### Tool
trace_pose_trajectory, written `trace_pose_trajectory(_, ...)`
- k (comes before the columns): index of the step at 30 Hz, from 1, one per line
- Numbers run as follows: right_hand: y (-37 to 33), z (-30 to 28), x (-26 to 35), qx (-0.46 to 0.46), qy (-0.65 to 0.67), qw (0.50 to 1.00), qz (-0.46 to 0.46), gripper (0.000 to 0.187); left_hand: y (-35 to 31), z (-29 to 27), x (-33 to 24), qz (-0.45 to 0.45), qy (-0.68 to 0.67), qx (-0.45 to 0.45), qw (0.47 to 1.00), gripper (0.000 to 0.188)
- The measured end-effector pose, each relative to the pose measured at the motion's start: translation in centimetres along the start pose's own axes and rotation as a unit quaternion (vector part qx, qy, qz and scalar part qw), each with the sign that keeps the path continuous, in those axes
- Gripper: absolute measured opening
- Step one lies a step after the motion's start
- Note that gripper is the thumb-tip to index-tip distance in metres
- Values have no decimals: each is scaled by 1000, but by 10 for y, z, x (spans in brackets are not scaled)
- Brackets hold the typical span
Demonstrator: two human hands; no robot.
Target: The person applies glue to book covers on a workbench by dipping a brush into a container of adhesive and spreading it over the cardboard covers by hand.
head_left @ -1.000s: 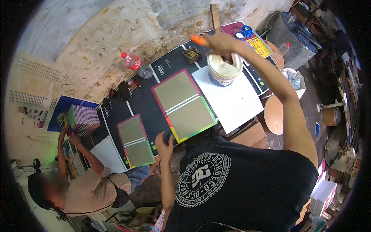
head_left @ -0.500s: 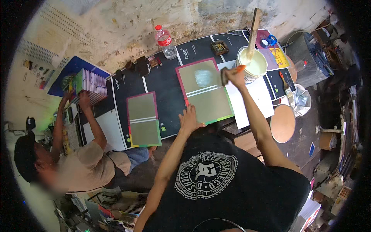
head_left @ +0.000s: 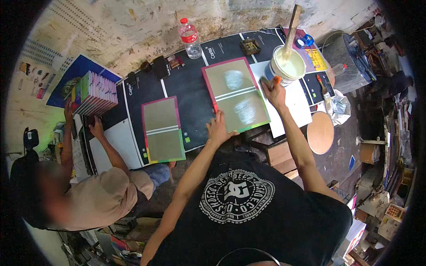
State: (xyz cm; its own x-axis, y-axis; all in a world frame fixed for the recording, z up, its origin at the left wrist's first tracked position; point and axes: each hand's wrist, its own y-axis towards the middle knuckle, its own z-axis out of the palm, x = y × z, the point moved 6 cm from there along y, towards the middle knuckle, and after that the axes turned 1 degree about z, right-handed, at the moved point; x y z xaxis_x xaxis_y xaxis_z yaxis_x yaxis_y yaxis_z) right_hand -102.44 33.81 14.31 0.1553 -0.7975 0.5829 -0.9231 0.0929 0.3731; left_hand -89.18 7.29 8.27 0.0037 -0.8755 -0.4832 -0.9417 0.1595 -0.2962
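Note:
A book cover point(head_left: 216, 80) lies open before me: two grey boards with a narrow spine strip and pink, red and green turned-in edges. One white wet patch point(head_left: 234, 80) is on its far board, another point(head_left: 245, 111) on the near board. My left hand point(head_left: 217, 130) rests on the cover's near left corner, fingers stretched out. Gripped in my right hand point(head_left: 276, 94) is a paintbrush point(head_left: 266, 84) with an orange handle end, held just right of the cover over a white sheet point(head_left: 290, 108). Beyond stands a bucket point(head_left: 288, 64) of whitish paste with a wooden stick point(head_left: 290, 31) in it.
A second cover point(head_left: 163, 128) lies to the left. At the far left, a co-worker's hands point(head_left: 96, 128) are beside a book stack point(head_left: 95, 93). A plastic bottle point(head_left: 191, 40) and small tray point(head_left: 250, 46) stand at the back; another brush point(head_left: 322, 84) lies right.
A second white patch now shows on the near board. My right hand with the paintbrush sits slightly lower in the picture. The co-worker's right hand has moved down off the book stack.

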Motion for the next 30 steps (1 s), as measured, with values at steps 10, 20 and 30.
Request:
trace_pose_trajectory(10, -2, 173, 80, 274, 48, 941, -192, 23, 1, 0, -7, 12, 33, -6, 999, 116)
trace_pose_trajectory(20, -2, 116, 57, 142, 4, 969, -201, 26, 6, 11, -7, 21, 42, 1, 999, 120)
trace_pose_trajectory(30, -46, -3, -24, 69, 20, 986, 153, 23, 8, 4, -5, 22, 5, 20, 1000, 127)
